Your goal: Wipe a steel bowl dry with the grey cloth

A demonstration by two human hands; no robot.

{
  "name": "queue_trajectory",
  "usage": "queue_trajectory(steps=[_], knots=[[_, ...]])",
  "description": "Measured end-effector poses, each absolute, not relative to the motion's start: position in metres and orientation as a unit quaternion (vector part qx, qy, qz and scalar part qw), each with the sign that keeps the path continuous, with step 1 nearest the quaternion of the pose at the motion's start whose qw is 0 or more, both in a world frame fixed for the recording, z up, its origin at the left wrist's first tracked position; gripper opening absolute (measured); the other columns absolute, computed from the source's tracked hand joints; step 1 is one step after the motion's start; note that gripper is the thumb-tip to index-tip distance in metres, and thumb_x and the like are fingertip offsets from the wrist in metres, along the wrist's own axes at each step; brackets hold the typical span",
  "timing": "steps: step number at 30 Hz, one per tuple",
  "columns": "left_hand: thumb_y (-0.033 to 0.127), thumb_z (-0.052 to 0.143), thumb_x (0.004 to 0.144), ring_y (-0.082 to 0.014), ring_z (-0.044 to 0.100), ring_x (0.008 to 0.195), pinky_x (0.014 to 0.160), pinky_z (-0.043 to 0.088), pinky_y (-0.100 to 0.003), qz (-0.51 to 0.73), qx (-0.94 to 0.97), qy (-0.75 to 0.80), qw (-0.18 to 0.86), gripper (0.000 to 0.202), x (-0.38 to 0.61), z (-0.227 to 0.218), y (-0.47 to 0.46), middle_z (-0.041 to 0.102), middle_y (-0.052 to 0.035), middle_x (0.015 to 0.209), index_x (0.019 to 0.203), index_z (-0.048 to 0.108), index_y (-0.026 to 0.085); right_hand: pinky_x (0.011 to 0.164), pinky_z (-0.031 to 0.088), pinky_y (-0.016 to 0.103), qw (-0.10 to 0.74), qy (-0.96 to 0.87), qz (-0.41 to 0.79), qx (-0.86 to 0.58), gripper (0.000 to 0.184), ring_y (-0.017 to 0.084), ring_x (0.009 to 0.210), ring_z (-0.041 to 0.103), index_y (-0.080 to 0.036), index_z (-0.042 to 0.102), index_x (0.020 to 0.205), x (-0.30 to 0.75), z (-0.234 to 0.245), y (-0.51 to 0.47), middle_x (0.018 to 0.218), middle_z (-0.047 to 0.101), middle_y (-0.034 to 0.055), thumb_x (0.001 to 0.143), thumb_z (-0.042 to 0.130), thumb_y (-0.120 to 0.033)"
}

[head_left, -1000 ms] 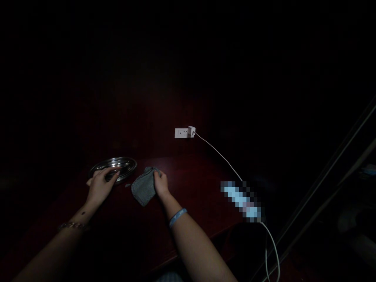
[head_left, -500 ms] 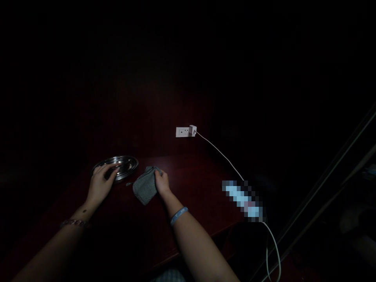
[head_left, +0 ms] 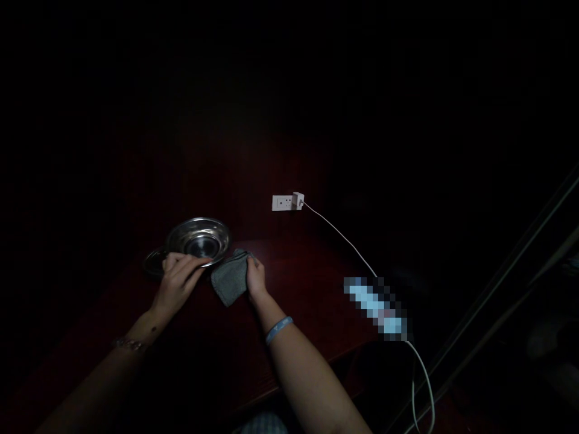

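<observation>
With the left hand (head_left: 175,286), held a shiny metal bowl (head_left: 202,246) by its near rim, close to the left part of the back edge of the surface (head_left: 298,289). Had the left grip clamped on that rim. Had the bowl tipped, with its round inside facing back toward the body. Saw a dark round dish (head_left: 152,263) peeking out at the left of the bowl, near the back left corner of the surface. Could not tell about any touch between bowl and dish.

With the right hand (head_left: 256,280), held a gray cloth (head_left: 231,282) just beside the bowl. Had the right grip clamped on the cloth's right end, with the rest hanging off to the left, between the back edge and the front edge. Wore a blue band (head_left: 279,330) on the right wrist and beads (head_left: 131,344) on the left one.

Past the back edge, saw a white socket (head_left: 281,203) with a white plug (head_left: 298,201) in it. Saw a thin white cord (head_left: 341,235) running down to a bright thing (head_left: 373,304) by the right edge, too blurred to name. Past the front edge, saw some checked fabric (head_left: 265,424).
</observation>
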State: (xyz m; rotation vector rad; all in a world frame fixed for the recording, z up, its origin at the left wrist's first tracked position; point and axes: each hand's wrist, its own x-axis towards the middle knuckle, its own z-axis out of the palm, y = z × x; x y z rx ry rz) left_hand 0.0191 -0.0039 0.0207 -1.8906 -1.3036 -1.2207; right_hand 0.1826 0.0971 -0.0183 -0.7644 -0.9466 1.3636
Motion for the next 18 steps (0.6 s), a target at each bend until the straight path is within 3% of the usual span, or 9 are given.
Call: queue_trajectory(steps=[6,13,18], knots=[[0.028,0.044,0.099,-0.0214,0.055,0.084,0.082,0.040,-0.035,-0.350,-0.797,-0.437,0.224,0.028,0.046,0.011,-0.004,0.070,-0.0048,0.084,0.106,0.071,0.022,0.080,0.050,0.025,0.717,-0.295,0.551,-0.309,0.033,0.015,0.084,0.063,-0.015,0.065,0.101,0.194,-0.005,0.101,0.094,0.072,0.0026,0.088,0.049,-0.042],[0.037,0.042,0.098,-0.0235,0.056,0.085,0.084,0.041,-0.038,-0.359,-0.810,-0.452,0.100,0.033,0.050,0.008,-0.001,0.070,-0.0065,0.084,0.101,0.073,0.024,0.096,0.048,0.030,0.715,-0.344,0.533,-0.292,0.042,0.018,0.107,0.063,-0.017,0.062,0.113,0.193,0.002,0.097,0.118,0.069,0.0077,0.090,0.046,-0.047],[0.043,0.042,0.096,-0.0261,0.058,0.088,0.086,0.044,-0.041,-0.365,-0.799,-0.475,0.045,0.037,0.054,0.013,-0.002,0.070,-0.0099,0.084,0.097,0.074,0.023,0.094,0.050,0.032,0.671,-0.408,0.551,-0.282,0.043,0.019,0.105,0.064,-0.019,0.061,0.115,0.187,0.002,0.092,0.115,0.071,0.0067,0.081,0.060,-0.046]])
